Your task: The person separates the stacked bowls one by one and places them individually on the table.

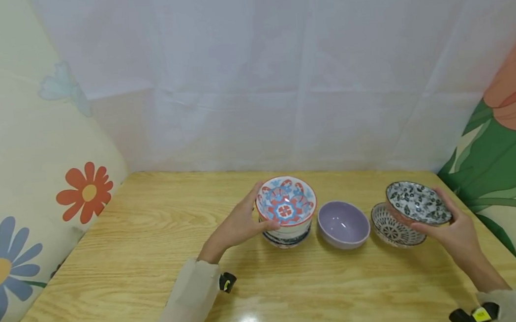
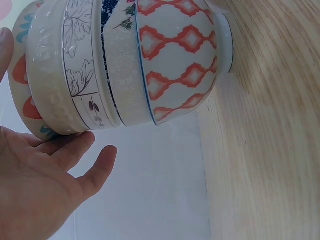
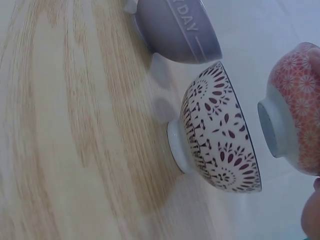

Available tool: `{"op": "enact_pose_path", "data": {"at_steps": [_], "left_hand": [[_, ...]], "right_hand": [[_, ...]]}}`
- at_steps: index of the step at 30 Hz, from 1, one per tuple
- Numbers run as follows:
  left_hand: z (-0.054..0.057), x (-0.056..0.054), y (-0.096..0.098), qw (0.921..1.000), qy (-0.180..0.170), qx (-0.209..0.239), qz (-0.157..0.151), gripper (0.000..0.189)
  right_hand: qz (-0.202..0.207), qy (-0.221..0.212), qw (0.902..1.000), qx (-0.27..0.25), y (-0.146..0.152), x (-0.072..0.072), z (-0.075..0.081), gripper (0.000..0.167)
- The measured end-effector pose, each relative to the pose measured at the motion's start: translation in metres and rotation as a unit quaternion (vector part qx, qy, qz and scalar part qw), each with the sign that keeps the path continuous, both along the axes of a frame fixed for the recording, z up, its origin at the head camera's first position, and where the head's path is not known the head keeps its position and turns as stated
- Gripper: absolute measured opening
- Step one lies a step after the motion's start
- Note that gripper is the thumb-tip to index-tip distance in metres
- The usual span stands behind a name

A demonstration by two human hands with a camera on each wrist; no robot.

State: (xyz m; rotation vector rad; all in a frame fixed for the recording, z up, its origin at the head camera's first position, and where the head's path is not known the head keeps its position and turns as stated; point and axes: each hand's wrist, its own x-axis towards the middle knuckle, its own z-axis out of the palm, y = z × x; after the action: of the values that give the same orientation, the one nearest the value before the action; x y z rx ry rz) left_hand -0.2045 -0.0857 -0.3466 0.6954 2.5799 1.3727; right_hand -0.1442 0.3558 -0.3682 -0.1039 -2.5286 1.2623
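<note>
A stack of several nested bowls stands on the table, topped by a red-and-blue patterned bowl point(image 1: 285, 201). My left hand point(image 1: 239, 222) grips that top bowl by its side, thumb at the near rim; in the left wrist view, fingers touch the stack's side above a bottom bowl with orange diamonds point(image 2: 180, 55). My right hand point(image 1: 459, 235) holds a tilted bowl with a black-and-white leafy inside point(image 1: 418, 203) and a red flowered outside point(image 3: 295, 110). Beneath it, apart from it, a brown-and-white patterned bowl point(image 1: 397, 226) stands upright on the table.
Between the stack and the patterned bowl stands a purple bowl point(image 1: 343, 224), its side lettered in the right wrist view. The wooden table point(image 1: 126, 253) ends at a pale cloth backdrop point(image 1: 235, 83). Flower-printed cloth point(image 1: 515, 165) borders both sides.
</note>
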Motion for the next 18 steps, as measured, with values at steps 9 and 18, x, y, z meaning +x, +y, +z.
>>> {"op": "enact_pose_path", "data": {"at_steps": [9,18], "left_hand": [[0.002,0.001,0.0,1.0,0.002,-0.006,-0.001,0.107],[0.002,0.001,0.0,1.0,-0.001,-0.007,0.002,0.107]], "right_hand": [[-0.022,-0.008,0.9997,-0.011,0.009,0.003,-0.003,0.09],[-0.035,-0.015,0.9988,-0.03,0.018,0.006,-0.007,0.09]]}}
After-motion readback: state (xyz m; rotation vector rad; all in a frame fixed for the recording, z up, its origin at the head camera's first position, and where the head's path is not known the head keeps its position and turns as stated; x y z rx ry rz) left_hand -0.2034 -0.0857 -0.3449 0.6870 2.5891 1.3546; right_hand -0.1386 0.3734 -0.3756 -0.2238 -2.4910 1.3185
